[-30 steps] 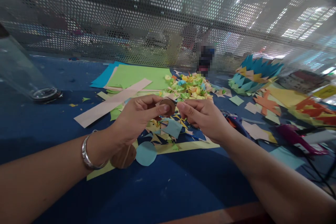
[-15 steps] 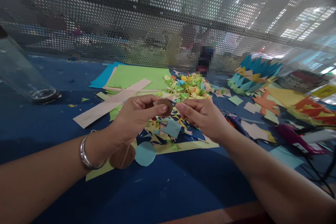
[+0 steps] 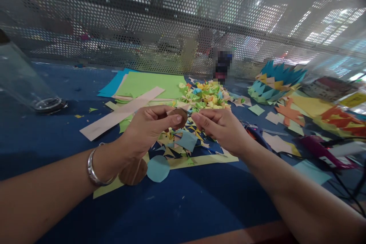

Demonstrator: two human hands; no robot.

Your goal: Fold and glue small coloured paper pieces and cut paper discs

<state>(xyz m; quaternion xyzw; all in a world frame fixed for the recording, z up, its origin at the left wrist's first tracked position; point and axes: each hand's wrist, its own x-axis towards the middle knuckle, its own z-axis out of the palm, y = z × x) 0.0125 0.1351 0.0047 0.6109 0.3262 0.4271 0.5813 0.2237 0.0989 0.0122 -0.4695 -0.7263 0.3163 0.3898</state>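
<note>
My left hand (image 3: 150, 124) is closed, pinching a small round brown disc (image 3: 180, 117) between thumb and fingers. My right hand (image 3: 220, 126) is closed beside it, fingertips pressed together on a thin dark wire-like piece (image 3: 188, 113) that reaches to the disc's edge. What exactly that thin piece is I cannot tell. Below my left wrist lies a larger brown wood-look disc (image 3: 134, 172), touching or very near a light blue paper circle (image 3: 158, 169). Under both hands are many paper scraps and a light blue paper square (image 3: 187, 140).
Behind my hands sits a pile of folded paper pieces (image 3: 210, 95). Green sheets (image 3: 157, 82) and a pale paper strip (image 3: 122, 112) lie to the left, near a clear jar (image 3: 25, 84). At right are a spiky paper basket (image 3: 274, 82), a purple device (image 3: 323, 152) and cables.
Both hands keep almost the same pose. The brown disc in my left hand has tilted or turned very slightly.
</note>
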